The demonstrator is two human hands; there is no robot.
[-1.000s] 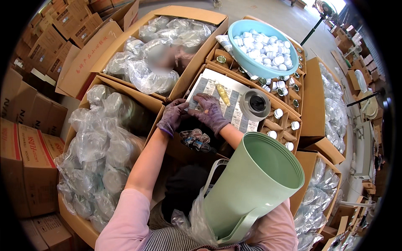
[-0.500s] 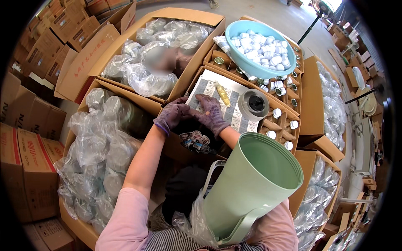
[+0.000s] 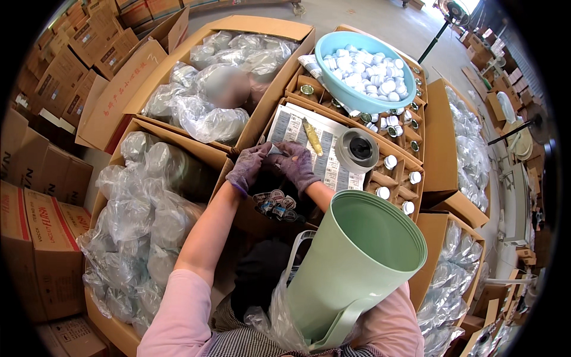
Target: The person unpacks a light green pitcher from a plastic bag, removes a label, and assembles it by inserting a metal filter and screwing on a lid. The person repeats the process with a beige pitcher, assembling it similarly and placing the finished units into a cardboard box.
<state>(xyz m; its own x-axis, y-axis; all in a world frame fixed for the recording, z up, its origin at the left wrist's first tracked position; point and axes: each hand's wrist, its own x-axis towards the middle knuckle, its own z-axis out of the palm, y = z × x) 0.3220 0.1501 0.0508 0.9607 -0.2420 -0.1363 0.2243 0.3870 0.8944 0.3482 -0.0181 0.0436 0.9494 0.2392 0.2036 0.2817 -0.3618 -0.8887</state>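
Note:
Both my hands wear purple-grey gloves and meet above the near edge of a sheet of printed labels (image 3: 289, 128). My left hand (image 3: 250, 166) pinches one side of a small pale flat piece (image 3: 275, 150); my right hand (image 3: 296, 164) pinches the other. Its kind is too small to make out. Just below them a cluster of dark tags with round tops (image 3: 276, 205) shows in shadow. A large pale-green pitcher (image 3: 357, 256) with a handle leans open-topped in front of my body, over my right forearm. A yellow wrapped strip (image 3: 312, 137) lies on the labels.
A round grey-and-black lid (image 3: 358, 150) rests beside the labels. Behind it a blue basin (image 3: 324, 50) holds many white caps. Divided cartons (image 3: 395, 184) hold white-capped items. Cartons of plastic-wrapped goods (image 3: 140, 208) stand left, ahead and right. A fan (image 3: 455, 12) stands far right.
My right hand has drawn back from the label sheet toward my left hand. The fingers of both now meet on the small pale piece. The view has shifted slightly.

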